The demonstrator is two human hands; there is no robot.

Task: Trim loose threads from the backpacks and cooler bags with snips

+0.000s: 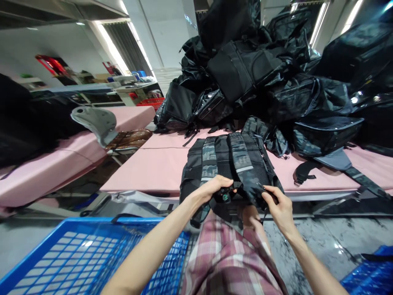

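Observation:
A black and grey camouflage backpack (225, 159) lies at the near edge of the pink-covered table, its two shoulder straps facing up. My left hand (216, 186) is closed on a dark strap at the backpack's lower end; a small round green-marked piece (226, 197) hangs just below the fingers. On the other side, my right hand (278, 205) pinches the edge of the camouflage shoulder strap (250, 186) near its lower end. The exact bit between the right fingertips is too dark to make out.
Many dark backpacks (242, 69) are heaped at the back of the pink table (153, 168). A blue plastic basket (61, 233) stands on the floor at the left, with more blue plastic (371, 274) at the lower right. A grey chair (96, 121) is between the tables.

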